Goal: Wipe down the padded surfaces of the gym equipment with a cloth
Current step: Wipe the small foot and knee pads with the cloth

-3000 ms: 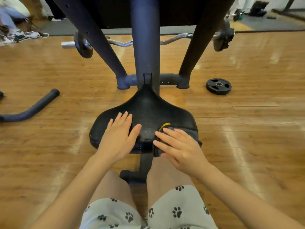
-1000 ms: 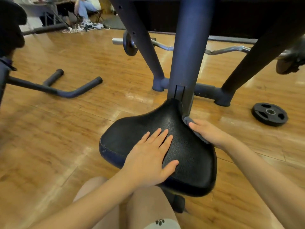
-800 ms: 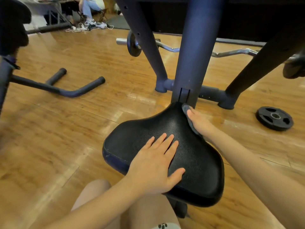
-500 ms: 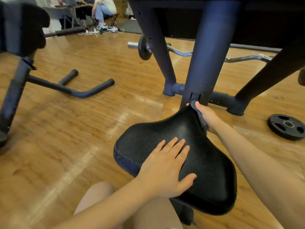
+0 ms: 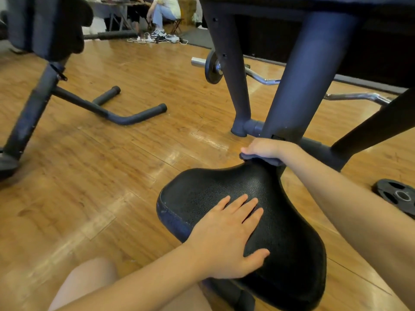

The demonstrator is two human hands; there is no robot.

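A black padded seat (image 5: 283, 223) on a dark blue metal frame (image 5: 296, 90) fills the lower middle of the head view. My left hand (image 5: 226, 239) lies flat on the seat's near left part, fingers straight and spread. At the seat's narrow far tip my right hand (image 5: 265, 149) presses a grey cloth (image 5: 262, 158) down against the padding, right beside the frame's centre post. Only the cloth's edge shows under the fingers.
Another bench with a dark pad (image 5: 45, 25) and floor legs (image 5: 125, 115) stands to the left. A curl bar with a plate (image 5: 213, 67) lies behind the frame. A loose weight plate (image 5: 397, 196) lies on the wooden floor at right. People sit at the far back (image 5: 161, 14).
My right hand has slid the cloth from the seat's right edge up to its far tip by the post. My left hand stays flat on the seat. The view has swung left.
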